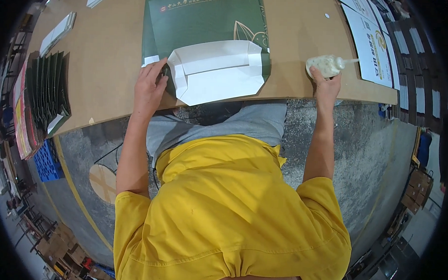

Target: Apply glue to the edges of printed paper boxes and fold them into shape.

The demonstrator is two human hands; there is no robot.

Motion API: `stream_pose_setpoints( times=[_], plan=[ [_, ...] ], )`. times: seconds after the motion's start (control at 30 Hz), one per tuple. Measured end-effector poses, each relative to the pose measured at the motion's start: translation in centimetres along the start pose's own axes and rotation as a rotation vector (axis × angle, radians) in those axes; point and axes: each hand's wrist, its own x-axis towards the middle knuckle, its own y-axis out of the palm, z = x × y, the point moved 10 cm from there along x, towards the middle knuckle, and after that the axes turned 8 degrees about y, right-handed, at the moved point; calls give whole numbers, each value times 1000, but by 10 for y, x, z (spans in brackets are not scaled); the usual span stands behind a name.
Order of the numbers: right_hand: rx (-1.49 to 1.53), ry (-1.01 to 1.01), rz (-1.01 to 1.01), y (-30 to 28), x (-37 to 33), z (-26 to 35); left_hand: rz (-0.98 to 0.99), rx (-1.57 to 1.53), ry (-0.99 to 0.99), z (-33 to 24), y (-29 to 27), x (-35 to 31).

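Note:
A green paper bag [203,28] lies flat on the table before me, its bottom end toward me. That end is unfolded into a white, tray-like shape [218,83] with slanted corners. My left hand [150,83] rests at the left edge of this bottom, fingers bent and touching the bag's side; whether it pinches the paper I cannot make out. Off to the right, my right hand [326,87] is closed round a squeeze bottle [323,65]. The bottle is translucent with whitish contents, tilted on its side, its thin nozzle pointing right.
Several folded green bags [48,84] stand at the table's left edge beside a pink-and-yellow stack [23,113]. White folded pieces [57,33] lie behind them. Printed white sheets [370,44] cover the right end. A blue crate [48,161] and a round stool [102,181] stand below.

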Motion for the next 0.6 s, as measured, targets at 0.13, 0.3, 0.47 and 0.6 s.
stream_pose_setpoints(
  times=[0.13,0.3,0.47,0.6],
  plan=[
    [-236,-110,-57,-1,-1,-4,14,114,67,-8,-1,4],
    [-232,-172,-168,-26,-29,4,-5,100,96,-13,-1,6],
    [-345,-523,185,82,-69,64,26,181,127,-18,0,6],
    [-389,-680,393,129,-70,81,21,280,187,-26,6,7]
  ],
)
